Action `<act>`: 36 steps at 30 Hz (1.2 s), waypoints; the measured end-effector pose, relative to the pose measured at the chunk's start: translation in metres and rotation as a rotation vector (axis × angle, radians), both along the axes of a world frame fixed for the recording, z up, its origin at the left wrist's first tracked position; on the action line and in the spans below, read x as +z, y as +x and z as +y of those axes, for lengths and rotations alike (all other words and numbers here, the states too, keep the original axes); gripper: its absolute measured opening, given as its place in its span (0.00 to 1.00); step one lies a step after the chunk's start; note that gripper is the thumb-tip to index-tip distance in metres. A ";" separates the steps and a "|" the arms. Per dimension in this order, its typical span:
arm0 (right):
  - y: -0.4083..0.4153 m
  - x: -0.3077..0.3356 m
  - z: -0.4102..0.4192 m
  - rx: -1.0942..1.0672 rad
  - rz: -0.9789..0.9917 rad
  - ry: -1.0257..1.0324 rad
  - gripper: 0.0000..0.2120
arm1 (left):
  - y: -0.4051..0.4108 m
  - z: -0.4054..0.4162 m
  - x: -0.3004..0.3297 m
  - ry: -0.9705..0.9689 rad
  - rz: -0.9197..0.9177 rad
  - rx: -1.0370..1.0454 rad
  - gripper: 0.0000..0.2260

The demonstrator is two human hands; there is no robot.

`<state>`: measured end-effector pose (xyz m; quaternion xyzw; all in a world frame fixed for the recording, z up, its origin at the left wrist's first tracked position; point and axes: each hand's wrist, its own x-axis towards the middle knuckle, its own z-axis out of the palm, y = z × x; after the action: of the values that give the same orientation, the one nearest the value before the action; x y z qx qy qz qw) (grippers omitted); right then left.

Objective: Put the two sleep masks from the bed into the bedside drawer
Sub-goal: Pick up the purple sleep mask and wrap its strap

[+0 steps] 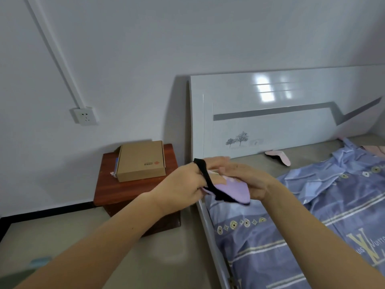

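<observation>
The headboard (pixel 270 113) looked like glossy white lacquered board, throwing back window light. The bedside cabinet (pixel 133 184) was smooth reddish wood with a dull sheen. The box (pixel 141 161) was matt brown cardboard. The lilac sleep mask (pixel 231 190) and blue bedsheet (pixel 312 215) were soft matt cloth.

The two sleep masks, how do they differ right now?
The purple sleep mask is held in both hands, left hand and right hand, over the bed's edge; the pink sleep mask lies untouched on the mattress by the headboard. The purple one's black strap shows; the pink one's doesn't.
</observation>
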<state>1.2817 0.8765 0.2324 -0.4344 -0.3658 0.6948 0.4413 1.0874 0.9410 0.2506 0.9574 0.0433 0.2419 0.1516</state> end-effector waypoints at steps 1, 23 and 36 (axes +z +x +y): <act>-0.003 0.001 0.001 0.024 -0.044 0.037 0.13 | 0.002 -0.006 0.001 0.047 -0.023 -0.066 0.12; -0.017 0.005 -0.002 -0.255 -0.432 0.135 0.11 | -0.026 0.027 -0.017 0.255 -0.137 0.259 0.18; -0.019 0.000 0.028 -0.029 -0.633 0.183 0.07 | -0.022 0.030 -0.035 -0.402 -0.209 0.318 0.19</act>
<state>1.2622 0.9042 0.2320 -0.5924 -0.5394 0.4832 0.3530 1.0655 0.9708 0.2157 0.8591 0.2245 0.3468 0.3021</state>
